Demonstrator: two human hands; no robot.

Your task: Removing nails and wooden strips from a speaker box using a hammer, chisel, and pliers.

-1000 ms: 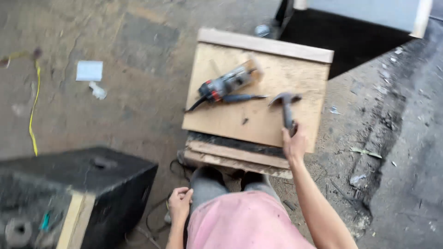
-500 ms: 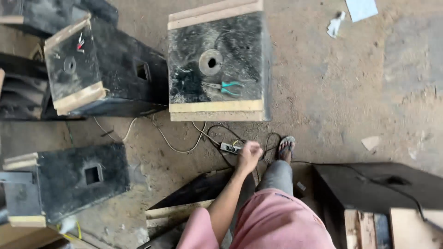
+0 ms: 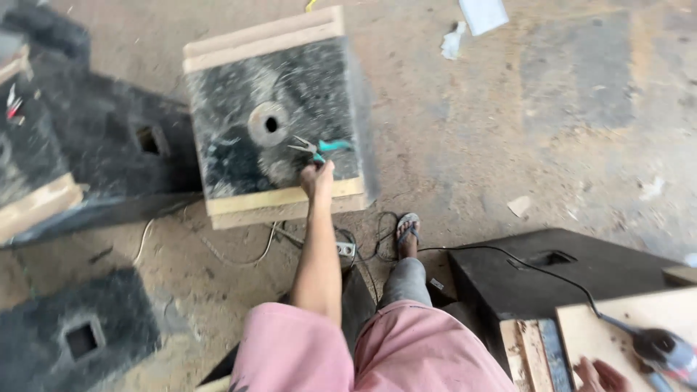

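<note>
My left hand (image 3: 317, 180) reaches out at arm's length to the near edge of a black box with pale wooden strips (image 3: 239, 156). Its fingers curl on the near handle of teal-handled pliers (image 3: 323, 147), which lie beside a round hole (image 3: 270, 124) in the box top. My right hand (image 3: 600, 377) shows only partly at the bottom edge. It rests with fingers apart on a plywood sheet (image 3: 617, 327), next to a corded power tool (image 3: 664, 348). Pink shorts (image 3: 348, 348) cover my lap.
More black boxes stand at the left (image 3: 94, 138) and lower left (image 3: 80, 334), and another at the right (image 3: 537, 268). Cables and a power strip (image 3: 345, 249) lie by my sandalled foot (image 3: 407, 231). Paper scraps (image 3: 483, 13) lie on the dusty concrete floor.
My view swung from the plywood and hammer to the black boxes. The left arm stretched forward from my lap and its hand has come onto the pliers. The right hand left the hammer.
</note>
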